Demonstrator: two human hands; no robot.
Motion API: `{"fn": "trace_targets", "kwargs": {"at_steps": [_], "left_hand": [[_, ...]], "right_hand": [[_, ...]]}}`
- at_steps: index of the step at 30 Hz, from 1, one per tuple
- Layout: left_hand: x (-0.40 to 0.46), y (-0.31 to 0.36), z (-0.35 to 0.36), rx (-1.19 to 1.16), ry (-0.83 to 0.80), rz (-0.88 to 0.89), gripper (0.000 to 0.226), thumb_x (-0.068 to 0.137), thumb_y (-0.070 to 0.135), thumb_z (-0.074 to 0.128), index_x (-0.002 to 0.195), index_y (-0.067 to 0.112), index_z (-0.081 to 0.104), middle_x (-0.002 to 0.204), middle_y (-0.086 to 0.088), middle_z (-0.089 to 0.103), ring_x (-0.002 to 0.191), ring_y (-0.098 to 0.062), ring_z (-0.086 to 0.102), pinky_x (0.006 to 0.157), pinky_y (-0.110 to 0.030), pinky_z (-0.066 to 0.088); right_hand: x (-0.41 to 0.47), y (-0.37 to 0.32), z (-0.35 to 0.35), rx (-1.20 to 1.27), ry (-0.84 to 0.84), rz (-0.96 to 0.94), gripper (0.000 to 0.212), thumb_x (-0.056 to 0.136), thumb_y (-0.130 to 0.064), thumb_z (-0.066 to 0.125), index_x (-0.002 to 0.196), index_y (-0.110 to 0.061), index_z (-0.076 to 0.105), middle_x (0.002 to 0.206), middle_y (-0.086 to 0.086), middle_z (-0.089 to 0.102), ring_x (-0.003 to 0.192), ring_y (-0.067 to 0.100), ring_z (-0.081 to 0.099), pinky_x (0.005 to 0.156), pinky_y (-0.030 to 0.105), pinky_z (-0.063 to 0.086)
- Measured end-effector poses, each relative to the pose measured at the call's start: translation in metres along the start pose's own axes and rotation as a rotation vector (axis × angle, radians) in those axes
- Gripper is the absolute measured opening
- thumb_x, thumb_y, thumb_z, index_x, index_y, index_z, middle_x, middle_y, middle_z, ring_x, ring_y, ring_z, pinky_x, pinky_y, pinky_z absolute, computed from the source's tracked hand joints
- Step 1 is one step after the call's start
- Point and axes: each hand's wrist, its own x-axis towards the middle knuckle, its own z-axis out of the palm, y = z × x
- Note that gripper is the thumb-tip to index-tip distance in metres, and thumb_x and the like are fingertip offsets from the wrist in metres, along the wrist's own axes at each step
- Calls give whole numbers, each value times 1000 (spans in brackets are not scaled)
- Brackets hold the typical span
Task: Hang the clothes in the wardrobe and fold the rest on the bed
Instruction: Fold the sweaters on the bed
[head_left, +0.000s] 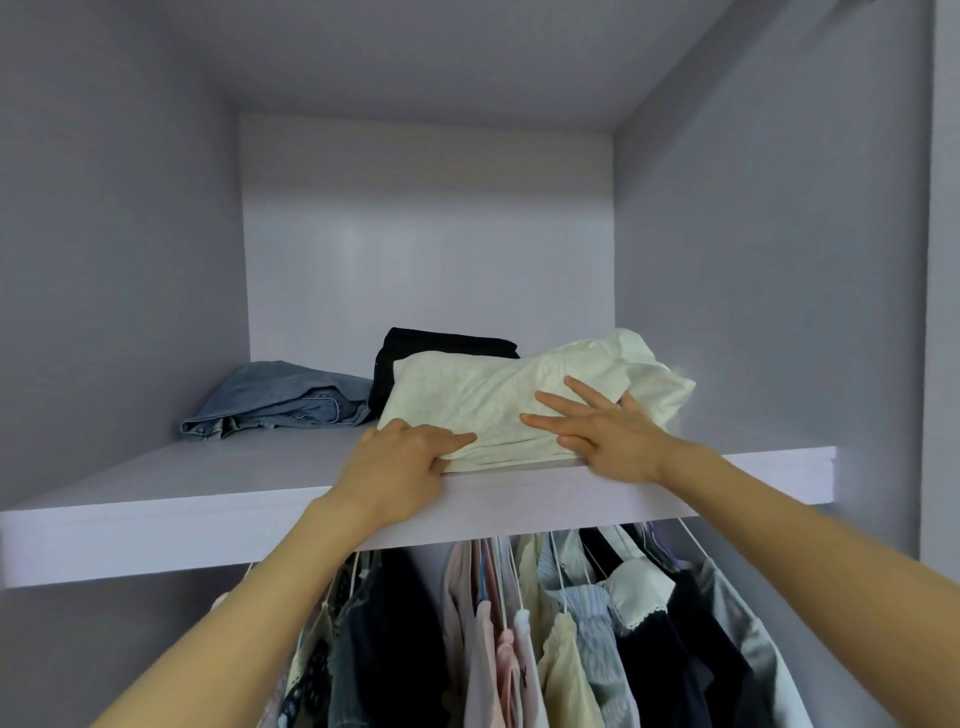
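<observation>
Grip first: our right hand (605, 431) lies flat w/ fingers straight and spread on top of the cream bundle (498, 400), palm near the shelf's (208, 493) front edge. It presses, clasps nothing. Our left hand (402, 460) sits at the bundle's front-left corner, fingers extended along the lower fold and touching it; whether the thumb is tucked under the cloth we can't tell. So both grips are open, pushing rather than holding.

The bundle rests at the shelf's front edge, right of centre, its near hem about level w/ the lip. A black fold (441, 345) sits just behind it, touching; jeans (280, 402) lie to the left, toward the back-left corner.

Risks, as we judge them:
- Bundle's loosely folded, right end (660, 379) puffed up and ragged. A one-sided push could skew it and undo the fold.
- It's right at the lip, so if we let go too soon it may slide off onto the hanging clothes (545, 623) below.
- Shoving hard could ruck the black fold against the back wall.
- Pressing only on top may slide the upper layer over the lower.
</observation>
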Motion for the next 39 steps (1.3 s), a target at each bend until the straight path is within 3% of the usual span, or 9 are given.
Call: {"fn": "trace_targets", "kwargs": {"at_steps": [7, 11, 15, 19, 21, 26, 29, 36, 39], "left_hand": [[-21, -11, -7, 82, 120, -21, 51, 96, 17, 36, 136, 48, 38, 128, 12, 58, 114, -18, 44, 84, -30, 30], [-12, -27, -3, 18, -14, -177, 45, 98, 27, 33, 138, 48, 34, 148, 17, 35, 137, -18, 27, 109, -41, 21], [-7, -38, -1, -51, -211, -260, 45, 99, 41, 20, 142, 52, 13, 157, 15, 4, 145, -17, -5, 115, -50, -3], [-38, -26, 23, 145, 79, -265, 54, 94, 53, 8, 144, 44, -11, 158, 5, -9, 144, -23, -14, 111, -55, -11], [-65, -11, 40, 151, 219, -199, 57, 93, 55, 5, 143, 37, -16, 157, -2, -14, 144, -27, -15, 110, -56, -13], [-121, 41, 88, -104, 409, 121, 56, 86, 32, 51, 139, 16, 44, 148, -19, 33, 137, -40, 28, 107, -63, 15], [-150, 79, 119, -278, 182, 184, 49, 87, 23, 58, 135, 16, 49, 149, -14, 33, 139, -32, 28, 112, -53, 16], [-248, 252, 162, -574, -329, 551, 38, 92, 28, 51, 128, 13, 54, 133, -6, 49, 120, -25, 49, 98, -34, 35], [-320, 343, 149, -651, -490, 785, 39, 95, 30, 45, 131, 16, 48, 137, -2, 46, 123, -22, 45, 97, -31, 35]], "right_hand": [[-13, -12, 6, 67, 143, -115, 41, 102, -37, 22, 135, -57, 7, 154, -22, 9, 143, 6, -8, 113, 49, -7], [13, -29, 9, 44, 91, -24, 43, 103, -33, 22, 141, -52, 16, 156, -18, 2, 144, 11, -12, 110, 55, -11], [17, -36, 13, 48, 105, 62, 45, 103, -32, 21, 142, -53, 14, 157, -17, -1, 144, 11, -15, 109, 55, -15], [-20, -54, 31, 16, 212, 114, 48, 101, -38, 12, 146, -42, -5, 157, -10, -10, 142, 11, -19, 109, 45, -21], [-50, -69, 47, 51, 293, 111, 50, 102, -35, 19, 148, -35, 0, 158, -5, -8, 142, 10, -18, 111, 43, -19], [-141, -110, 84, 318, 541, 293, 45, 87, -8, 43, 131, -6, 52, 138, 15, 49, 133, 30, 39, 111, 45, 26], [-218, -136, 108, 578, 422, 613, 38, 92, -3, 42, 127, -8, 54, 124, 9, 61, 116, 26, 55, 98, 27, 38], [-468, -209, 126, 751, 133, 1321, 34, 96, -8, 36, 121, -13, 58, 112, 5, 67, 99, 16, 59, 79, 19, 43], [-573, -256, 103, 698, 154, 1598, 32, 96, -8, 38, 121, -6, 59, 113, 12, 67, 98, 23, 60, 88, 29, 47]]}}
